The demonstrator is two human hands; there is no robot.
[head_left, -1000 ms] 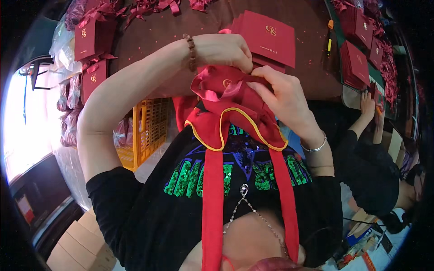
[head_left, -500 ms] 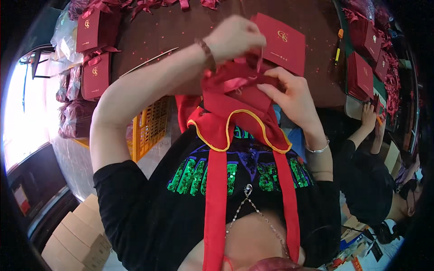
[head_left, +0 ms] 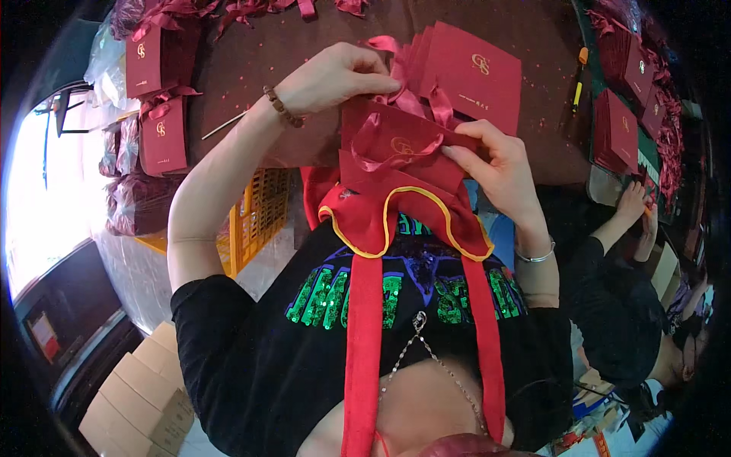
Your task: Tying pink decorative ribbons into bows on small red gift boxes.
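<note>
Close to my chest, a dark red paper gift bag (head_left: 396, 145) with satin ribbon handles is tilted between my two hands. My left hand (head_left: 343, 72), with a brown bead bracelet at the wrist, pinches a pink-red ribbon (head_left: 403, 95) above the bag's upper edge. On the bag's right edge, my right hand (head_left: 493, 156) closes thumb and fingers; a silver bangle circles that wrist. A loop of ribbon hangs over the bag's face. Just beyond it lies a fanned stack of red gift bags (head_left: 476, 72).
Stacked red bags stand at the left (head_left: 164, 133) and right (head_left: 615, 129) of the brown table (head_left: 263, 57). An orange-and-yellow cutter (head_left: 579, 80) lies near the right stacks. A yellow crate (head_left: 263, 213) sits below the table's edge. Another person's hands (head_left: 632, 204) work at the right.
My left hand has moved left and down, drawing the ribbon with it. The bag's face and ribbon loop now show more openly. My right hand keeps its hold on the bag's edge.
</note>
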